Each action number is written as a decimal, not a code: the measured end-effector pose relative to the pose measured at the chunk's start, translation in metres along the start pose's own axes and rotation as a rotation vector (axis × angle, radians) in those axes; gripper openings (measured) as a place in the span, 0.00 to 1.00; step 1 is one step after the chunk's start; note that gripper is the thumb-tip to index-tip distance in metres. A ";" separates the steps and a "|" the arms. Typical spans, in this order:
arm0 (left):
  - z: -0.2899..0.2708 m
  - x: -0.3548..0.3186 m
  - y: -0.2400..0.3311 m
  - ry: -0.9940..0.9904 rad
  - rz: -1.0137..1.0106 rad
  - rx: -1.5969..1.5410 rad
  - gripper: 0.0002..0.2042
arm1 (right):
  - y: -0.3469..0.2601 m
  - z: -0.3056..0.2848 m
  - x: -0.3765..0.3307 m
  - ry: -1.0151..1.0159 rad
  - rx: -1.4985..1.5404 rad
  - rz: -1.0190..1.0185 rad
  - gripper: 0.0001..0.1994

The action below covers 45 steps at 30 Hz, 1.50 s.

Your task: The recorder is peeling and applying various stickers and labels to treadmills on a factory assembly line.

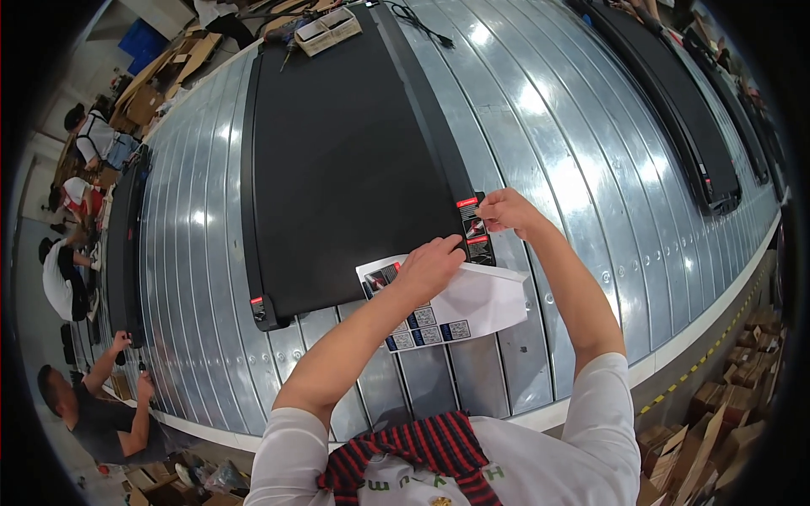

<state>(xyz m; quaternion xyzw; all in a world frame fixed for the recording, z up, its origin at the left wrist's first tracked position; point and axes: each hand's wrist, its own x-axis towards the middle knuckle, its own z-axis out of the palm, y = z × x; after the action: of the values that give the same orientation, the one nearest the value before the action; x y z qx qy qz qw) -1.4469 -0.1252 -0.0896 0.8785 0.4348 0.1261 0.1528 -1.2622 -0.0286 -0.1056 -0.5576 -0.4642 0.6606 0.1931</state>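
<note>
A black treadmill deck [346, 152] lies lengthwise before me on the metal line. On its near right corner is a black warning sticker [472, 221] with red bands. My right hand [511, 212] pinches at the right edge of this sticker, thumb and fingers together. My left hand [433, 266] is closed over a white sheet of stickers [485, 304], its fingertips reaching the left edge of the corner sticker. Part of the sheet is hidden under this hand and forearm. A similar small sticker [257, 310] is on the deck's near left corner.
An open carton [329, 32] and a power drill [287, 44] are at the deck's far end, with a black cable [422, 25] beside them. More decks [666, 110] stand at right. Another deck [126, 244] is at left, where a dark-shirted person [101, 413] works.
</note>
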 end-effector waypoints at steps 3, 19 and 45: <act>0.002 -0.002 -0.004 0.037 0.019 -0.024 0.05 | -0.003 0.004 0.000 0.038 -0.060 0.033 0.05; 0.001 -0.002 -0.009 -0.029 0.066 -0.034 0.05 | 0.001 0.006 0.005 0.085 -0.052 -0.026 0.05; -0.001 0.014 -0.011 -0.211 0.088 0.019 0.05 | 0.011 0.014 0.000 0.327 -0.820 -0.459 0.10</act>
<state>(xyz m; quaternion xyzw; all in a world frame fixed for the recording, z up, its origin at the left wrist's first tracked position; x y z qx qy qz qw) -1.4471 -0.1073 -0.0921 0.9065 0.3785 0.0354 0.1836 -1.2722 -0.0393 -0.1153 -0.5673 -0.7601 0.2682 0.1687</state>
